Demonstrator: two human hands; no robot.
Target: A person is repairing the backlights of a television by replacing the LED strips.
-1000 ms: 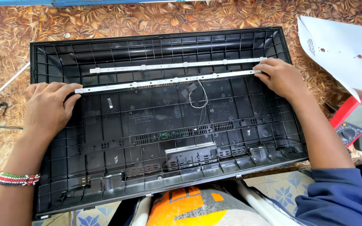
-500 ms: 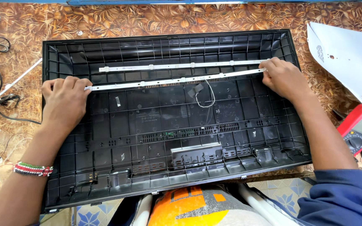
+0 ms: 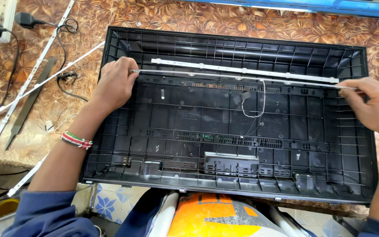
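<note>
Left hand (image 3: pixel 115 85) at nine o'clock and right hand (image 3: pixel 371 107) at three each pinch the thin strip's (image 3: pixel 242 79) ends over the black panel (image 3: pixel 224 145).

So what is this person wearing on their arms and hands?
Both hands are bare, with no gloves or rings to be seen. The left hand has a beaded wristband of red, white, green and black behind it, and a blue sleeve pushed up past the forearm. The right hand shows no wristband; its forearm is bare to the frame edge.

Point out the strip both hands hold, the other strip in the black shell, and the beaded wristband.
held strip (image 3: pixel 242 78), head view, mid-length
second strip (image 3: pixel 224 67), head view, middle
beaded wristband (image 3: pixel 76 140), head view, top of band
</note>
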